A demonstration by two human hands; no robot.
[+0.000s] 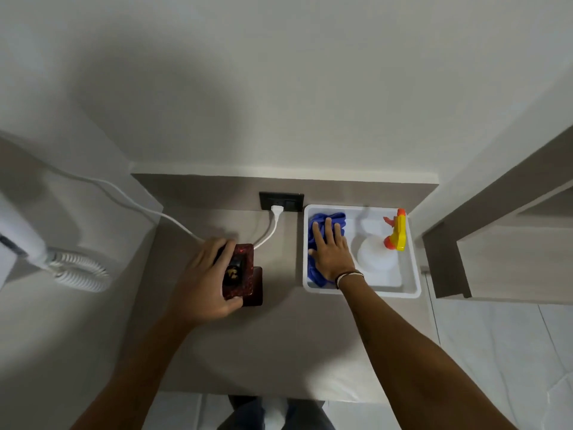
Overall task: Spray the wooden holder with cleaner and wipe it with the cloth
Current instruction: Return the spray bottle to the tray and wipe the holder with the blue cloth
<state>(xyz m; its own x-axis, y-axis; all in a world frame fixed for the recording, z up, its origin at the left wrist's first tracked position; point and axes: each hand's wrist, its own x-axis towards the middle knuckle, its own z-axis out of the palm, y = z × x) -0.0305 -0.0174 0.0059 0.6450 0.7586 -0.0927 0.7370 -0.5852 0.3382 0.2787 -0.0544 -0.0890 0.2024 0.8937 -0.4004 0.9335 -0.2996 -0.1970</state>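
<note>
The dark red wooden holder [245,268] stands on the grey counter, a dark object in its opening. My left hand [206,277] wraps around its left side and grips it. To the right, a white tray [414,274] holds a blue cloth [325,221] and a white spray bottle [376,256] with a yellow and orange trigger head. My right hand [330,249] lies flat on the blue cloth inside the tray, fingers spread, pressing on it. The bottle lies just right of that hand, untouched.
A black wall socket [281,201] with a white plug sits behind the holder; its white cable [139,200] runs left to a wall-mounted hair dryer with a coiled cord [77,271]. A wooden shelf unit [496,243] stands at the right.
</note>
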